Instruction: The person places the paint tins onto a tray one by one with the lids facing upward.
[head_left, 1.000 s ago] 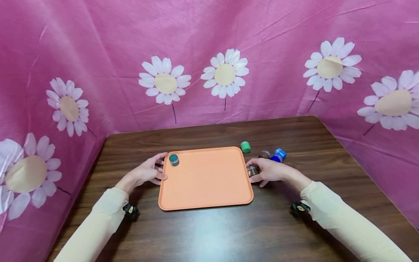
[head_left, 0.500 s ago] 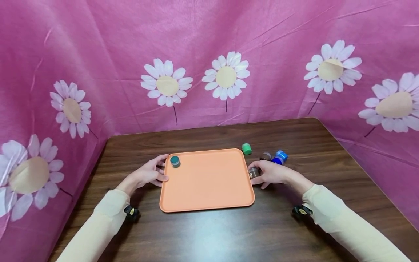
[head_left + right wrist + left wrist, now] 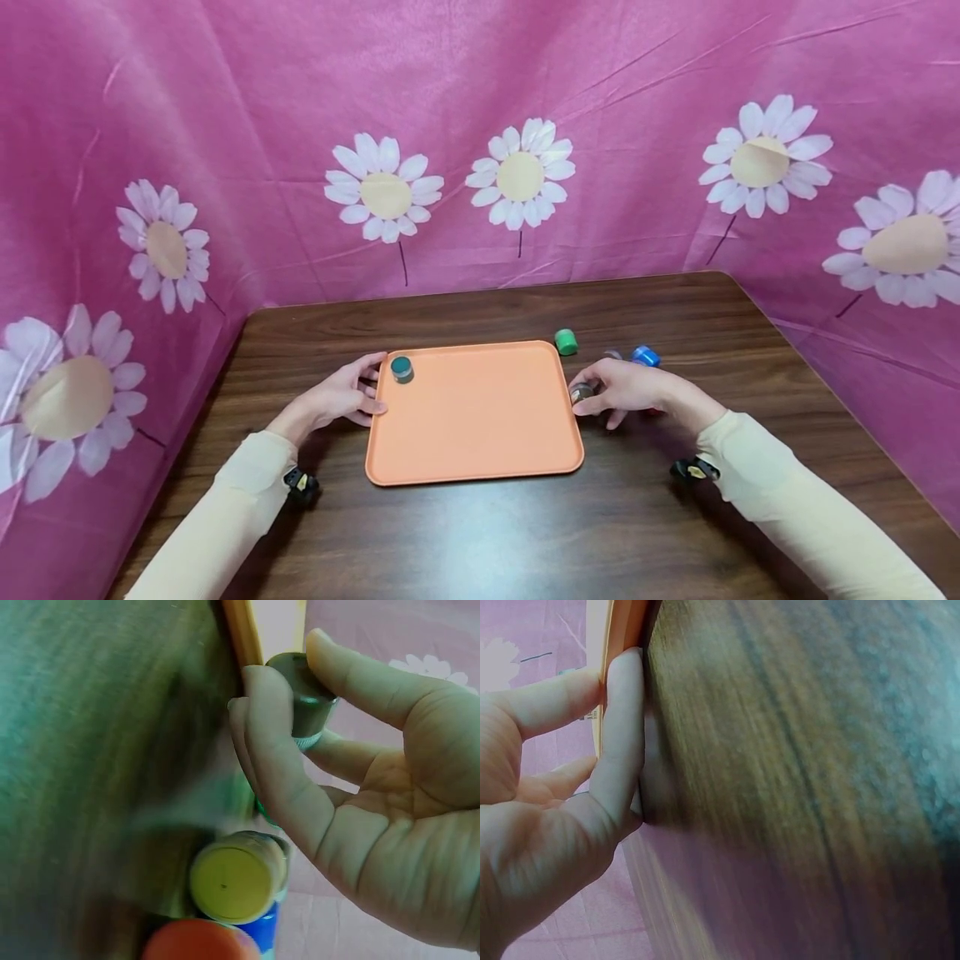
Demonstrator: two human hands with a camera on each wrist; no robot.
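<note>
My left hand grips the left rim of an orange tray, with the thumb on its edge; in the left wrist view, fingers lie along the tray's side. Near the tray's far left corner stands a small jar with a dark teal lid. At the right rim, my right hand pinches a small dark-brown-lidded jar between thumb and fingers. The right wrist view has this jar overlapping the tray's edge, tilted, its lower part partly hidden by the fingers.
Behind the right hand are a green jar and a blue jar. The right wrist view also shows a yellow-topped jar and an orange-red lid below the hand. A pink flowered cloth hangs around the brown wooden table.
The right hand has shifted slightly upward and turned with the brown-lidded jar, now covering more of the jars behind. The left hand keeps its place on the tray's rim.
</note>
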